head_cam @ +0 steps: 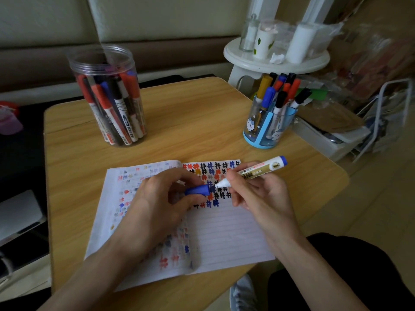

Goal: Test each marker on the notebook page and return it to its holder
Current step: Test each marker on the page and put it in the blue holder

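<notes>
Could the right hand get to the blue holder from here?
Probably yes. Only bare table lies between the right hand and the holder beyond it. The hand grips an uncapped marker, though; its cap is in the left hand.

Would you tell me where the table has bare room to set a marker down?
Free: the table between the clear jar and blue holder, and the notebook at lower right; the left hand and right hand crowd its middle.

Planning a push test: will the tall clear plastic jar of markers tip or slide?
The tall clear plastic jar looks rigid. Packed with markers, probably heavy. Pushed high it may tip; low, it should slide on the smooth wooden table.
</notes>
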The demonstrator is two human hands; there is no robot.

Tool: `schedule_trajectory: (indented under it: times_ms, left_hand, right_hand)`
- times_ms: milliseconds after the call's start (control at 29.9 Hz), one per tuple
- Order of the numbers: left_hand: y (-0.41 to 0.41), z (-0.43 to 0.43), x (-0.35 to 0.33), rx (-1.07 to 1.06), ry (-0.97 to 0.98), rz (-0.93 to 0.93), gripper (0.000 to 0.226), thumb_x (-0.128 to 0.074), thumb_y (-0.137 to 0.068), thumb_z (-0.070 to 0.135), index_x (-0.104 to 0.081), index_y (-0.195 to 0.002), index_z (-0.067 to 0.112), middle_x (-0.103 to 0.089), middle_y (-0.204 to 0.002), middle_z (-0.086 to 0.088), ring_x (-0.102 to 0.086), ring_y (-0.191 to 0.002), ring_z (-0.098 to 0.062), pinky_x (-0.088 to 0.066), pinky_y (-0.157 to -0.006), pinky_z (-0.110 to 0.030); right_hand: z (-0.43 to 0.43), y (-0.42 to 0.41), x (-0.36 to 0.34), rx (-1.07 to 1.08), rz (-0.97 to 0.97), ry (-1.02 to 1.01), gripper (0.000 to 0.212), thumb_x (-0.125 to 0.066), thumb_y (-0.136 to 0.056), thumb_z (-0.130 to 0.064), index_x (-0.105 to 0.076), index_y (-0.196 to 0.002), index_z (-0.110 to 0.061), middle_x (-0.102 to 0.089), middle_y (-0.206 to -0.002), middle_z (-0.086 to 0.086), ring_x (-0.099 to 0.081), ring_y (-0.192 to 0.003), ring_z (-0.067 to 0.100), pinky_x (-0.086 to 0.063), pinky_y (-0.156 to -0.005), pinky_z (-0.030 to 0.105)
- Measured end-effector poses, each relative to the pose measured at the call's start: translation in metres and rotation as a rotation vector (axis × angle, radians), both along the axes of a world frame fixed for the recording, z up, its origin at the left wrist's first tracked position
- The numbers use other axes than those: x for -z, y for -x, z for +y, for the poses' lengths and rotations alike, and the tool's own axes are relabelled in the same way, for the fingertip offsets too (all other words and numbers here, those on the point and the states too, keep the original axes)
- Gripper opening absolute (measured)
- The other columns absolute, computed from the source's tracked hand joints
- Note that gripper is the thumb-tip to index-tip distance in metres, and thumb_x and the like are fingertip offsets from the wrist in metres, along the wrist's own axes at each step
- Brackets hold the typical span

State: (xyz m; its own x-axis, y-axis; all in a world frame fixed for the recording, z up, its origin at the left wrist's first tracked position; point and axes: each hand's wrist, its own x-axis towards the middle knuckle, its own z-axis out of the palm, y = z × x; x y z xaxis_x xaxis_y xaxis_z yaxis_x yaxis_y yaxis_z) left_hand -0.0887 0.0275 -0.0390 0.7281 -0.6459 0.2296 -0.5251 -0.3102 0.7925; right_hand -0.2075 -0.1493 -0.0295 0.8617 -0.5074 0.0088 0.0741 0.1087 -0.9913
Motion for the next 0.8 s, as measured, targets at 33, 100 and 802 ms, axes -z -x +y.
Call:
schedule_trajectory:
  times_ms: [33,100,802]
  left_hand:
    - [0.0001,-0.0007,-0.0001,0.005,0.013,0.021,0.02,-0.081,-0.079,0.036,-0.07,-0.096,0.039,-0.073,-0.09,0.021,-0.071,-0.084,-0.012,-0.056,-0.074,-0.026]
    - [0.0012,-0.0015,-0.0018,0.02,0.046,0.051,0.021,-0.077,-0.078,0.045,-0.07,-0.096,0.037,-0.075,-0.088,0.014,-0.071,-0.081,-0.02,-0.058,-0.076,-0.039]
    - [0.0065,-0.0077,-0.0092,0.07,0.067,0.08,0.02,-0.076,-0.088,0.025,-0.066,-0.103,0.031,-0.072,-0.103,0.025,-0.071,-0.083,-0.026,-0.058,-0.075,-0.051]
  right_hand:
    - [0.001,-0.0003,0.0002,-0.011,-0.003,0.015,0.014,-0.075,-0.092,-0.018,-0.072,-0.101,-0.007,-0.068,-0.078,0.009,-0.059,-0.069,0.022,-0.053,-0.064,0.024]
    - [0.0025,-0.0008,0.001,-0.042,-0.018,0.031,0.011,-0.076,-0.092,-0.017,-0.073,-0.1,-0.009,-0.068,-0.078,0.009,-0.059,-0.069,0.022,-0.053,-0.064,0.027]
    - [-0.0016,0.0024,-0.0057,-0.029,-0.024,0.119,0.027,-0.067,-0.094,-0.027,-0.077,-0.099,-0.003,-0.076,-0.082,0.016,-0.069,-0.066,0.026,-0.048,-0.056,0.028]
